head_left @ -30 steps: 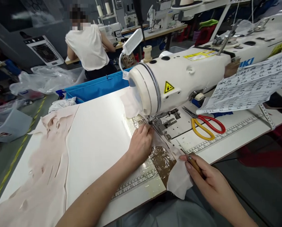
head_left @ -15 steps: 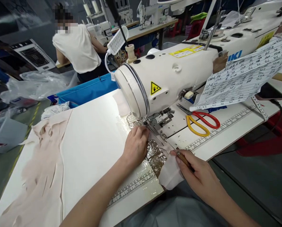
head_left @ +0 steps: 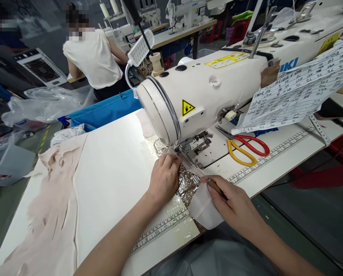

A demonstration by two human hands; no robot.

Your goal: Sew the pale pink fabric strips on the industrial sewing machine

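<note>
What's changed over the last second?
Right hand moved forward and left toward the needle area of the sewing machine, carrying the wooden-handled awl; the near end of the pale fabric piece went with it. Camera view shifted too. Nothing newly gripped or released.

Same: left hand by the needle area, red-and-yellow-handled scissors lying beside the machine.

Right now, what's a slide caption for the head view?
At a white sewing machine, left hand near the needle area, right hand holding a wooden-handled tool by pale fabric.

I see my left grip (head_left: 164,175) near the sewing machine (head_left: 208,92), my right grip (head_left: 232,199) on a wooden-handled tool (head_left: 215,187), touching pale cloth (head_left: 204,209).
</note>
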